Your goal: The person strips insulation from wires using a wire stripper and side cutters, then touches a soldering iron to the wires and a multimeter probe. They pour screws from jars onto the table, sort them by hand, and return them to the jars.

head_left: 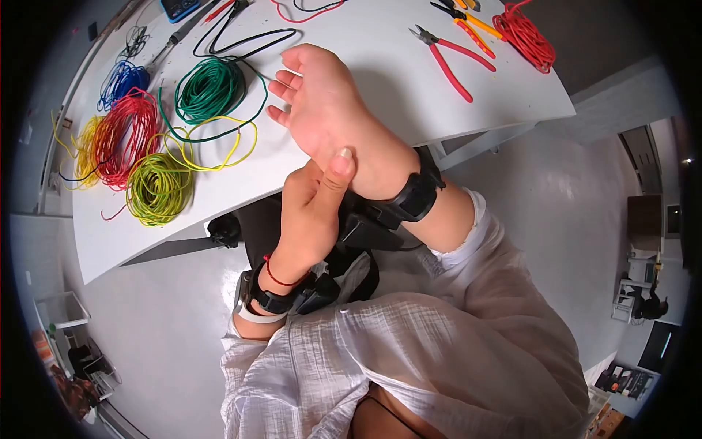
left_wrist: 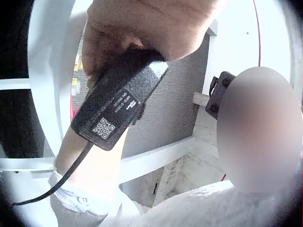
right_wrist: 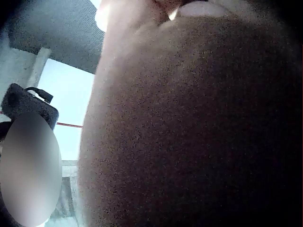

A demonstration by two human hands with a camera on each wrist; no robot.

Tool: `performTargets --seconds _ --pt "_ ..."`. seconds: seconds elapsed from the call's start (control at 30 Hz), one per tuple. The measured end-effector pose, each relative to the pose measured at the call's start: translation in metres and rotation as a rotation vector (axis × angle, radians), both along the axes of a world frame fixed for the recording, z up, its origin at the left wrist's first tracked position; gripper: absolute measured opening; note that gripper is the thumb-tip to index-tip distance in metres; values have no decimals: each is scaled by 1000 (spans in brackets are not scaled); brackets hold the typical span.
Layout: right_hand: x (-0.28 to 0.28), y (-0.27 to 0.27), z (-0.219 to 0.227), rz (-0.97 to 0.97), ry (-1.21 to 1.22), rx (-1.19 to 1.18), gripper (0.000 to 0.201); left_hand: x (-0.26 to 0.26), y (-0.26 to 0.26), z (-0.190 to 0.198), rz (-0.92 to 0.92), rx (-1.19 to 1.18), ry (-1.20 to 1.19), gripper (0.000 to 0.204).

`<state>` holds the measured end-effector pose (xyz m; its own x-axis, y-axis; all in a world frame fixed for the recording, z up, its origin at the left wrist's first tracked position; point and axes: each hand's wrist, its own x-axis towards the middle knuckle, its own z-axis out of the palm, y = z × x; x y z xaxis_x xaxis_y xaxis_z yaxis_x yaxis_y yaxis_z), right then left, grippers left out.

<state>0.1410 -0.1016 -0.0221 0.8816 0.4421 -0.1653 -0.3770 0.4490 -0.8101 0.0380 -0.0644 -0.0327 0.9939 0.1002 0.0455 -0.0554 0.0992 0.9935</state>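
Observation:
In the head view, the left hand [head_left: 313,208] grips the right wrist from below, its thumb lying across the inner wrist. Its other fingers are mostly hidden behind that wrist. The right hand [head_left: 327,110] is raised palm up over the table edge, fingers relaxed and holding nothing. A black strap [head_left: 415,199] with a device circles the right forearm. The left wrist view has a black labelled device [left_wrist: 118,101] below skin, beside a bare forearm. Dark, blurred skin fills most of the right wrist view; which hand it belongs to I cannot tell.
On the white table [head_left: 395,124] lie green wire [head_left: 210,89], red wire [head_left: 126,139], yellow-green wire [head_left: 159,189] and blue wire [head_left: 123,82] at left. Red-handled cutters [head_left: 451,62], orange-handled pliers [head_left: 475,25] and another red coil [head_left: 525,36] are at right.

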Motion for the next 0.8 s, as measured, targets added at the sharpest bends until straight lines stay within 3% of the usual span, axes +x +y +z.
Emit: performTargets --seconds 0.07,0.13,0.27,0.37,0.43,0.53,0.6,0.8 --pt "0 -2 -2 17 -39 -7 49 0 -4 5 20 -22 -23 43" --pt "2 2 3 -22 -6 39 25 -2 -4 6 41 -46 -46 42" --pt "4 6 16 -31 198 1 22 -8 5 -2 -67 -4 -18 43" --pt "7 15 7 18 156 9 19 -8 3 -2 -75 -78 -23 40" --pt "11 20 -5 63 -9 -36 14 -8 2 -2 -84 -129 -32 40" --pt "-12 12 37 27 -5 -175 17 -8 -3 4 -109 -164 9 36" --pt "-15 12 45 -4 6 -107 18 -6 -10 15 -129 -208 -128 22" --pt "-18 7 51 -25 71 -42 27 -5 -9 15 -203 -199 -107 22"
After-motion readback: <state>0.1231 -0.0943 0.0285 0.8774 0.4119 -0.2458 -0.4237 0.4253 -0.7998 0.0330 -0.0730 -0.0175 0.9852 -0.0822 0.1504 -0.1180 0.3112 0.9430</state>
